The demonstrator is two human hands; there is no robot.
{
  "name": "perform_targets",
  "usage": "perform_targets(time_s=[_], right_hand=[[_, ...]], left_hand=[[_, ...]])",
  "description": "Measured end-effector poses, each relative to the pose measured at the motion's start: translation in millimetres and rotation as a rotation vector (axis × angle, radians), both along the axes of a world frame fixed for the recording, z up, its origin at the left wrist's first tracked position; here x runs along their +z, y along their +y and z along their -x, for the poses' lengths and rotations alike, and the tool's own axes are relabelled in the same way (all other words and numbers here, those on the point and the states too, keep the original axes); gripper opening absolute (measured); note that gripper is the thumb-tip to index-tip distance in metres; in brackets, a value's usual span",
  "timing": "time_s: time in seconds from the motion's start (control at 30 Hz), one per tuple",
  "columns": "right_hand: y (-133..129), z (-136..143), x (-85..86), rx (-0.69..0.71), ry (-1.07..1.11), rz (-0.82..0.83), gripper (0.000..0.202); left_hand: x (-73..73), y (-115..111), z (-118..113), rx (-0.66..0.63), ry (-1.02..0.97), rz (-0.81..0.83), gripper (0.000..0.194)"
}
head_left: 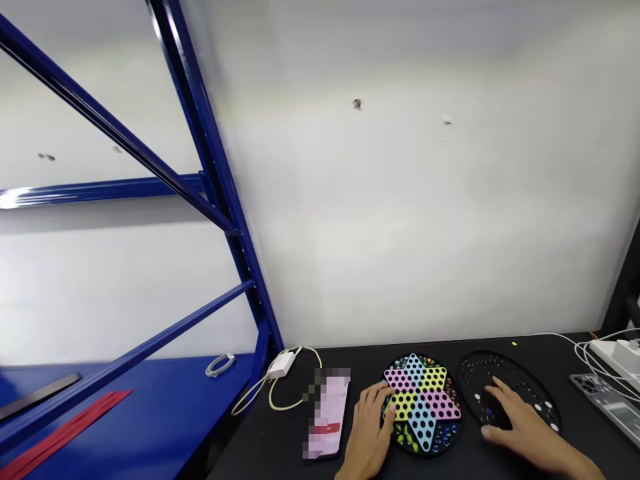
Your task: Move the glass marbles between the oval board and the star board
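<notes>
A round Chinese checkers board (423, 405) lies on the black table, with a star of pink, yellow and blue points. Coloured marbles (444, 437) sit in the sections around the star. My left hand (367, 427) rests at the board's left edge, its thumb apart from the fingers over the rim. To the right of the board is a black round disc (520, 373) with several white round spots or pieces, too small to tell. Over that disc hovers my right hand (520, 427), thumb and fingers spread, with nothing visible between them.
A phone (327, 417) with a lit screen lies left of my left hand. Beside it are a white charger (281, 365) and cable. Another phone (607, 400) and a power strip (620, 357) with cables are at the right. Blue rack bars (215, 167) stand left.
</notes>
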State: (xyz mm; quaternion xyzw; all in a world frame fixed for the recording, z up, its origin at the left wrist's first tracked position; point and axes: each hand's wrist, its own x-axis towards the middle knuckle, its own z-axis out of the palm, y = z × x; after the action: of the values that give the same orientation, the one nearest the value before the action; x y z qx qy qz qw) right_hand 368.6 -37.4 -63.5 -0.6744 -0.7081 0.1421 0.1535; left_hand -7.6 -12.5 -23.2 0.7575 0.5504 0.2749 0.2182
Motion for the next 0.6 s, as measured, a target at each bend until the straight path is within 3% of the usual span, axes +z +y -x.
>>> perform_targets(time_s=[0.03, 0.13, 0.23, 0.33, 0.47, 0.6], right_hand=[[-13.5, -5.0, -5.1, 0.02, -0.014, -0.018, 0.07], [-40.0, -4.3, -8.9, 0.035, -0.019, -0.087, 0.033], [-45.1, 9.5, 6.9, 0.047, 0.015, -0.195, 0.032], [-44.3, 25.8, 43.8, -0.046, 0.133, -0.413, 0.036], [-43.2, 46.4, 108.2, -0.311, 0.389, -0.675, 0.035], [-17.1, 68.7, 145.7, -0.355, 0.652, -0.607, 0.04]], left_hand=[[0.0, 0.4, -0.2, 0.004, -0.006, -0.004, 0.04], [1.4, 1.3, -1.6, 0.02, -0.023, -0.031, 0.039], [3.9, 1.0, -2.9, 0.037, -0.037, -0.067, 0.039], [6.1, -0.2, -3.3, 0.048, -0.053, -0.087, 0.038], [6.3, -0.2, -2.8, 0.057, -0.084, -0.115, 0.039], [3.5, 2.3, -1.2, 0.093, -0.12, -0.109, 0.042]])
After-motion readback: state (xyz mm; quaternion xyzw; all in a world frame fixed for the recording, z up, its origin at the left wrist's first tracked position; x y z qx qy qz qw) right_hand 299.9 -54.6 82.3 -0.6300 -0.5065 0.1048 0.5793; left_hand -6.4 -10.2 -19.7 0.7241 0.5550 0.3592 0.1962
